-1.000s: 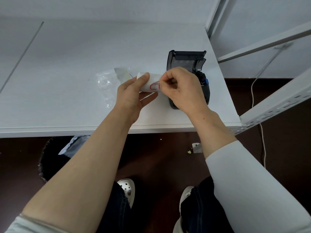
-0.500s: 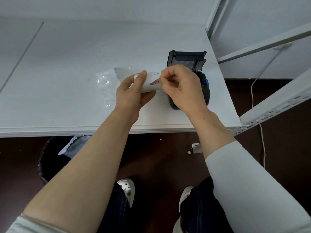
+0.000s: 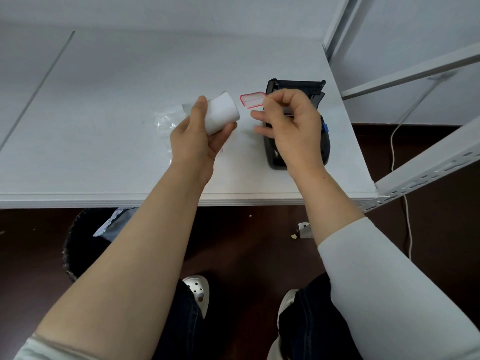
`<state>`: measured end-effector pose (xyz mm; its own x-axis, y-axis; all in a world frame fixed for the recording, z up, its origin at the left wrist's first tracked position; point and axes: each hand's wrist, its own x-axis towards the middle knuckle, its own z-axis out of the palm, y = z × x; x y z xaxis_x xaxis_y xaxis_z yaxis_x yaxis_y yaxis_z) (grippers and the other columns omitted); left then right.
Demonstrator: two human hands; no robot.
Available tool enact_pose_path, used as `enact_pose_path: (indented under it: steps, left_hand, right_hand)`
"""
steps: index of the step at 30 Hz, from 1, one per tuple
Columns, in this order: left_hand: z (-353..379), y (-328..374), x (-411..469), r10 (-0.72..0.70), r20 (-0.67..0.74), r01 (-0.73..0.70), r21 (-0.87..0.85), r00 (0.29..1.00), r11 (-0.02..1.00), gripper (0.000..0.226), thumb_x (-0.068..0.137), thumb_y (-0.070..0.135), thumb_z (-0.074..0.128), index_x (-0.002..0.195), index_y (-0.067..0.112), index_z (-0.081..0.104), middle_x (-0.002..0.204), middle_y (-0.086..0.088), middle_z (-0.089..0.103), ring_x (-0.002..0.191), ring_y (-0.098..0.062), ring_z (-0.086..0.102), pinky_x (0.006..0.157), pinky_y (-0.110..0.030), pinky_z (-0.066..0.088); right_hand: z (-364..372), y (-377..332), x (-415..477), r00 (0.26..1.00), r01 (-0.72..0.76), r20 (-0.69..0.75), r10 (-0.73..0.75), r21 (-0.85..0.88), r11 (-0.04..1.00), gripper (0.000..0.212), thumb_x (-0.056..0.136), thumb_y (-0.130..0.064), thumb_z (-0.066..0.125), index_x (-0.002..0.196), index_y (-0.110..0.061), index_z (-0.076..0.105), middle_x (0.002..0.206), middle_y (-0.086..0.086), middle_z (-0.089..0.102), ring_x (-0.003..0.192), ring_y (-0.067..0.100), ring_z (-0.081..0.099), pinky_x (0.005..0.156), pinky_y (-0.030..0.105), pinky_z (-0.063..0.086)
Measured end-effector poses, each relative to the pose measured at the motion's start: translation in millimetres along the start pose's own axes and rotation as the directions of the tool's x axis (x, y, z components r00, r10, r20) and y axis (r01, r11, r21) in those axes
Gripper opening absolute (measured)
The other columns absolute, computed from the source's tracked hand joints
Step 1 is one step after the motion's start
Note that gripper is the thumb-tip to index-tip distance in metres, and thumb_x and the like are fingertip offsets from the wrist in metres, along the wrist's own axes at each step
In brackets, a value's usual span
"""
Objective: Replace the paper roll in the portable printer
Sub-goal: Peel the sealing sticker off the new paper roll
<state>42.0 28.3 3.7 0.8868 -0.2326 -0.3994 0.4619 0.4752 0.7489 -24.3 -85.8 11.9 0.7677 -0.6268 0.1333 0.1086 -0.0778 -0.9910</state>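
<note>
My left hand (image 3: 197, 137) grips a white paper roll (image 3: 222, 116) above the white table (image 3: 104, 113). Between thumb and forefinger of my right hand (image 3: 291, 126) is a small red-bordered white sticker (image 3: 252, 100), peeled free and held just right of the roll. The black portable printer (image 3: 298, 141) stands behind my right hand near the table's right edge, its lid (image 3: 296, 87) raised. My right hand hides most of the printer's paper bay.
A crumpled clear plastic wrapper (image 3: 166, 123) lies on the table left of my left hand. A white metal shelf frame (image 3: 415, 172) rises at the right. Under the table are a dark bin (image 3: 78, 242), paper scraps on the dark floor, and a white cable (image 3: 405, 203).
My right hand has pulled the red-bordered sticker off the roll and moved it to the right. My left hand has turned the roll, and the hands have drawn apart.
</note>
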Motion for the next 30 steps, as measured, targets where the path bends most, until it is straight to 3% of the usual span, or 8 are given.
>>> enact_pose_path:
  steps: [5,11,16,18,20,23,26,30]
  left_hand:
    - [-18,26,7,0.066,-0.108,-0.094,-0.271,0.992,0.958,0.027,0.090,0.027,0.061,0.092,0.001,0.057,0.095,-0.018,0.065,0.075,-0.032,0.071,0.053,-0.022,0.056]
    - [-41,40,12,0.027,-0.177,-0.086,-0.336,0.984,0.938,0.030,0.089,0.030,0.061,0.089,0.001,0.053,0.097,-0.020,0.064,0.081,-0.034,0.069,0.047,-0.020,0.053]
    - [-50,36,15,-0.060,-0.177,0.008,-0.282,0.982,0.959,0.029,0.089,0.029,0.061,0.088,0.001,0.053,0.092,-0.020,0.064,0.081,-0.034,0.069,0.044,-0.019,0.052]
    - [-51,34,17,-0.085,-0.165,0.037,-0.278,0.983,0.960,0.029,0.089,0.028,0.061,0.087,0.001,0.053,0.090,-0.019,0.063,0.080,-0.035,0.068,0.043,-0.019,0.052]
    - [-52,33,19,-0.103,-0.151,0.060,-0.266,0.983,0.962,0.028,0.089,0.028,0.061,0.087,0.001,0.053,0.094,-0.020,0.063,0.077,-0.035,0.068,0.043,-0.019,0.052]
    - [-51,32,20,-0.117,-0.135,0.079,-0.254,0.984,0.964,0.027,0.088,0.027,0.062,0.089,0.001,0.054,0.103,-0.022,0.063,0.076,-0.035,0.068,0.044,-0.020,0.053]
    - [-49,31,19,-0.125,-0.132,0.093,-0.226,0.983,0.970,0.029,0.087,0.028,0.064,0.091,0.001,0.056,0.110,-0.023,0.062,0.078,-0.035,0.069,0.046,-0.020,0.053]
    - [-45,30,15,-0.117,-0.117,0.092,-0.195,0.986,0.976,0.028,0.087,0.026,0.064,0.086,0.000,0.056,0.107,-0.021,0.059,0.080,-0.036,0.068,0.049,-0.022,0.056]
  right_hand:
    - [13,-3,5,0.961,-0.277,0.029,0.276,0.098,0.956,0.004,0.085,-0.010,0.060,0.086,-0.010,0.064,0.087,0.007,0.065,0.068,0.015,0.061,0.041,0.021,0.045]
    - [53,-1,8,0.899,-0.416,0.108,0.425,-0.098,0.904,0.011,0.077,-0.011,0.066,0.066,-0.013,0.064,0.072,0.006,0.060,0.049,0.012,0.048,0.037,0.016,0.030]
    - [75,22,15,0.925,-0.332,0.035,0.380,-0.416,0.847,0.025,0.063,-0.018,0.071,0.042,-0.014,0.058,0.050,0.004,0.043,0.046,0.018,0.037,0.043,0.020,0.027]
    - [79,33,19,0.939,-0.264,0.021,0.343,-0.595,0.759,0.024,0.064,-0.025,0.068,0.046,-0.012,0.060,0.039,-0.004,0.042,0.047,0.019,0.041,0.048,0.021,0.030]
    - [80,42,20,0.949,-0.204,0.008,0.316,-0.749,0.630,0.022,0.070,-0.029,0.065,0.058,-0.012,0.060,0.048,-0.003,0.050,0.056,0.024,0.048,0.046,0.023,0.028]
    - [82,51,20,0.954,-0.170,-0.010,0.299,-0.842,0.513,0.019,0.076,-0.031,0.060,0.077,-0.013,0.061,0.079,0.007,0.058,0.072,0.030,0.054,0.047,0.023,0.028]
    - [80,53,17,0.951,-0.185,-0.036,0.307,-0.862,0.472,0.038,0.076,-0.034,0.062,0.104,-0.010,0.054,0.107,0.010,0.060,0.093,0.032,0.060,0.061,0.029,0.039]
    - [73,45,15,0.943,-0.181,-0.006,0.333,-0.850,0.495,0.057,0.071,-0.042,0.070,0.112,-0.010,0.046,0.117,0.010,0.055,0.102,0.030,0.058,0.067,0.031,0.037]
